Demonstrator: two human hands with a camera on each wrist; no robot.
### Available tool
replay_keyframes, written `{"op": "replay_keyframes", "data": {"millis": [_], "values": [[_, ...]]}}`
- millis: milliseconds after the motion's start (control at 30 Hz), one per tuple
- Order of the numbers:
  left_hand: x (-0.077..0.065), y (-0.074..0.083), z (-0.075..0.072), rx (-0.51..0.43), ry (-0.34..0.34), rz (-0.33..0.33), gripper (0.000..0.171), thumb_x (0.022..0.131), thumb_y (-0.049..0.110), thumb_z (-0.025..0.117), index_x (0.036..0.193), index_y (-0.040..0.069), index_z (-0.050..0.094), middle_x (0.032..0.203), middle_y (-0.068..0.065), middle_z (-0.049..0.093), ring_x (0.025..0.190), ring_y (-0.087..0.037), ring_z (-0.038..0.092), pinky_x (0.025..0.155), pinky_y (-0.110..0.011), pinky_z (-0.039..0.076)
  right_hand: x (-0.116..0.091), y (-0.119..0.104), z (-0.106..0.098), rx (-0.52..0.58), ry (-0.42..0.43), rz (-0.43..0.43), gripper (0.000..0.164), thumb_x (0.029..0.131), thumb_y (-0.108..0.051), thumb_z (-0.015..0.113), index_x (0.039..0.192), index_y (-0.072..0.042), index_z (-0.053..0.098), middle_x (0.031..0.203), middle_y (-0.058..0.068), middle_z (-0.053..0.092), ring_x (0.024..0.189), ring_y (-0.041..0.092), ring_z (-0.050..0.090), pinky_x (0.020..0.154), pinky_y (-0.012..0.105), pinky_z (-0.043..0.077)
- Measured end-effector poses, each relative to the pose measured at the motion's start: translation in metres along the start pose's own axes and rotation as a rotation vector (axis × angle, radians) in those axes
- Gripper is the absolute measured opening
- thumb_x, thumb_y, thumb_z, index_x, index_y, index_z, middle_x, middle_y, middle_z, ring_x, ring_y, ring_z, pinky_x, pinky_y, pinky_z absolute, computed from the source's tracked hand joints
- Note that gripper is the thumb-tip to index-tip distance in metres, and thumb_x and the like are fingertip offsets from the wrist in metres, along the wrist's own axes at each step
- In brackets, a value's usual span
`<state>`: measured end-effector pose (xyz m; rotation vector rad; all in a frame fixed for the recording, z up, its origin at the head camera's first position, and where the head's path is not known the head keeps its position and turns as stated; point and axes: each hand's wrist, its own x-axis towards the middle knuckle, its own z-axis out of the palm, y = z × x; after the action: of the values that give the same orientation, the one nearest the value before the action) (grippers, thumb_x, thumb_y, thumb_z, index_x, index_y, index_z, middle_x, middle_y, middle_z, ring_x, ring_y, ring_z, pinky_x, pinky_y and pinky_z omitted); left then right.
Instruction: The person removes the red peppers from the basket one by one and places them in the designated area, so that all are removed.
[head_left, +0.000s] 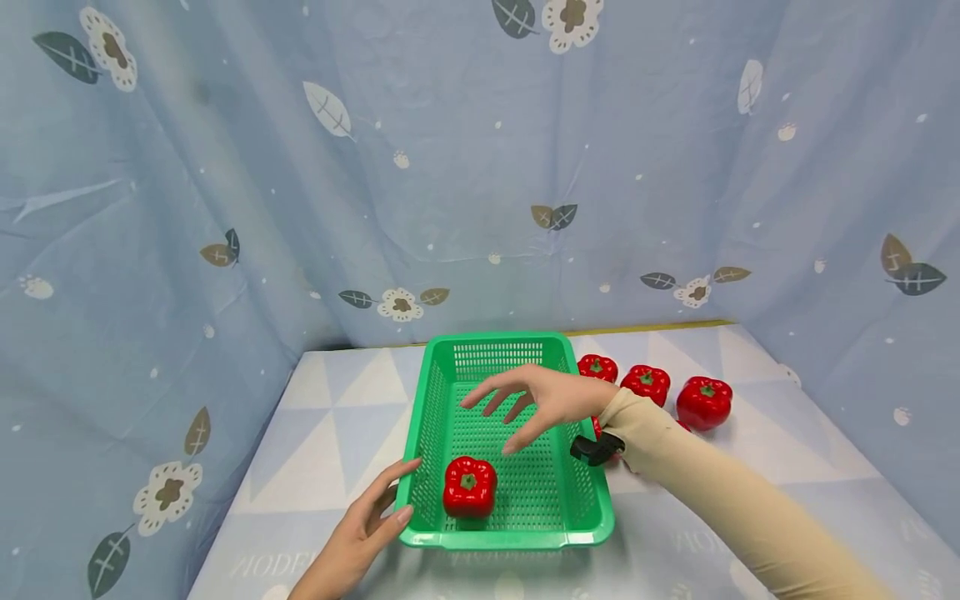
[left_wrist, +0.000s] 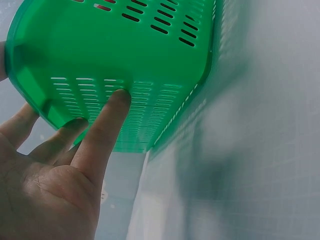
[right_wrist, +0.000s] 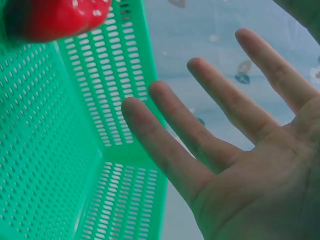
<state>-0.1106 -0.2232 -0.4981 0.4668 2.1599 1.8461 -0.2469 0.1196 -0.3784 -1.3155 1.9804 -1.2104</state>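
A red bell pepper (head_left: 469, 487) with a green stem sits inside the green plastic basket (head_left: 506, 540), toward its front left corner. My left hand (head_left: 358, 525) is at the basket's left side, thumb and index fingertips at the rim. In the left wrist view, other fingers (left_wrist: 102, 130) lie fairly straight against the slotted outer wall, below the rim. Over the basket's right half hovers my right hand (head_left: 551, 396), thumb spread from the fingers, nothing held. The right wrist view shows its palm and extended fingers (right_wrist: 165, 145), with part of the red pepper (right_wrist: 57, 20) at the upper left.
Several more red bell peppers (head_left: 703, 403) lie on the table (head_left: 318, 433) right of the basket, some partly hidden by the right forearm. A black wrist device (head_left: 596, 450) hangs by the basket's right rim. Blue patterned curtain (head_left: 480, 167) borders the back and sides.
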Motion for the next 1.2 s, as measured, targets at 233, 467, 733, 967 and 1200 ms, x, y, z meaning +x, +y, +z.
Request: {"op": "replay_keyframes", "data": {"millis": [233, 467, 733, 967, 1200], "values": [[0.0, -0.002, 0.0, 0.003, -0.005, 0.011, 0.059, 0.116, 0.013, 0.056, 0.171, 0.012, 0.034, 0.178, -0.016, 0.021, 0.157, -0.06, 0.021, 0.114, -0.068, 0.042, 0.013, 0.004, 0.013, 0.022, -0.093, 0.03, 0.067, 0.092, -0.01, 0.09, 0.153, -0.021, 0.065, 0.156, -0.002, 0.061, 0.133, 0.019, 0.063, 0.106, 0.05, 0.056], [-0.001, -0.005, 0.0, 0.022, 0.004, 0.024, 0.058, 0.116, 0.012, 0.055, 0.171, 0.012, 0.035, 0.177, -0.016, 0.023, 0.156, -0.06, 0.024, 0.113, -0.066, 0.044, 0.024, 0.008, 0.022, 0.027, -0.155, 0.053, 0.068, 0.091, -0.015, 0.091, 0.153, -0.024, 0.065, 0.153, -0.009, 0.061, 0.134, 0.02, 0.062, 0.104, 0.045, 0.058], [-0.002, -0.004, 0.001, 0.033, 0.026, 0.016, 0.057, 0.116, 0.013, 0.056, 0.17, 0.015, 0.037, 0.177, -0.016, 0.023, 0.156, -0.063, 0.021, 0.112, -0.075, 0.04, 0.031, 0.013, 0.028, 0.092, -0.191, 0.09, 0.068, 0.09, -0.011, 0.091, 0.152, -0.024, 0.066, 0.151, -0.011, 0.062, 0.134, 0.022, 0.061, 0.109, 0.056, 0.054], [-0.001, -0.004, 0.001, 0.042, 0.036, 0.022, 0.057, 0.116, 0.014, 0.057, 0.169, 0.019, 0.04, 0.177, -0.014, 0.025, 0.157, -0.062, 0.02, 0.114, -0.076, 0.038, 0.037, 0.019, 0.032, 0.11, -0.219, 0.094, 0.071, 0.09, -0.012, 0.09, 0.156, -0.016, 0.063, 0.155, -0.008, 0.059, 0.141, 0.032, 0.057, 0.109, 0.053, 0.054], [0.0, -0.004, -0.001, 0.033, 0.033, 0.017, 0.055, 0.116, 0.014, 0.057, 0.168, 0.025, 0.043, 0.177, -0.015, 0.024, 0.157, -0.062, 0.019, 0.115, -0.076, 0.037, 0.042, 0.023, 0.037, 0.128, -0.241, 0.097, 0.07, 0.091, -0.015, 0.088, 0.156, -0.019, 0.062, 0.159, 0.005, 0.057, 0.142, 0.028, 0.055, 0.109, 0.044, 0.054]]}}
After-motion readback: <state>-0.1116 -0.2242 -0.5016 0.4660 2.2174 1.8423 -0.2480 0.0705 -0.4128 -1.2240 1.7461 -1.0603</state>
